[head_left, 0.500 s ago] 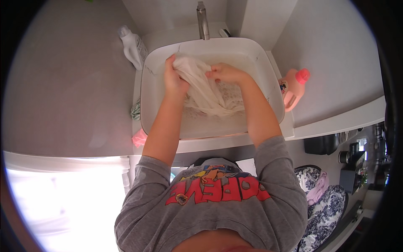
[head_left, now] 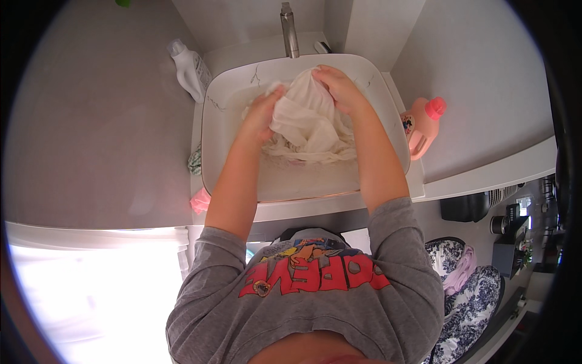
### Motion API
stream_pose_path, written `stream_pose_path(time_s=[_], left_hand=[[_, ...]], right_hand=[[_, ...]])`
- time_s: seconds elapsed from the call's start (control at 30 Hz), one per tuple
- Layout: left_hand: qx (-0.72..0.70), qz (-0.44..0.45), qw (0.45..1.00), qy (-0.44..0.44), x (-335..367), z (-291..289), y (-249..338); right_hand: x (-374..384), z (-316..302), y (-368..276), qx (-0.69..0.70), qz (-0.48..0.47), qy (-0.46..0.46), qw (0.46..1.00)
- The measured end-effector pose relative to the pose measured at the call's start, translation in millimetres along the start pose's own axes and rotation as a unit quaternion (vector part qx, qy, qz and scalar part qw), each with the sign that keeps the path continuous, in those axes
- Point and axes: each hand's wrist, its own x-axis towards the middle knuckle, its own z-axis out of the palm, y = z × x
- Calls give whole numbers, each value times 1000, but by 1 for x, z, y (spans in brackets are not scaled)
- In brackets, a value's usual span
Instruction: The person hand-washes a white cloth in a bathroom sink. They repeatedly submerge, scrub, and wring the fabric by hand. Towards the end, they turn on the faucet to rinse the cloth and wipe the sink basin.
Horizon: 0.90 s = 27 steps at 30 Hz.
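A wet white cloth (head_left: 306,118) is stretched between my two hands over the white sink (head_left: 233,182). Its lower folds lie in cloudy, sudsy water. My left hand (head_left: 264,114) grips the cloth's left edge, fingers curled round it. Farther back, near the faucet, my right hand (head_left: 341,90) pinches the upper right edge. The cloth's exact kind of garment cannot be made out.
A metal faucet (head_left: 290,33) rises behind the sink. To the left stands a white bottle (head_left: 189,71), with a green-patterned cloth (head_left: 194,161) and a pink cloth (head_left: 200,200) nearer. A pink jug (head_left: 422,128) stands right of the sink.
My right hand has moved up and away, spreading the white cloth wider. My left hand has come slightly right and nearer. The cloth was bunched and hanging more narrowly before.
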Motion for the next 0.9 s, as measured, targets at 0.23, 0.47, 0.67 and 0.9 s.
stream_pose_path(time_s=[0.23, 0.47, 0.67, 0.9], left_hand=[[-132, 265, 951, 88, 10, -17, 9], [-137, 270, 951, 56, 1, -11, 11], [-31, 270, 953, 135, 5, -16, 10], [-53, 301, 947, 102, 1, -8, 11]], right_hand=[[3, 4, 14, -399, -226, 98, 883], [-4, 38, 28, -414, -83, -114, 899], [3, 28, 27, -307, -28, -135, 942], [-7, 39, 14, -371, 78, -136, 915]])
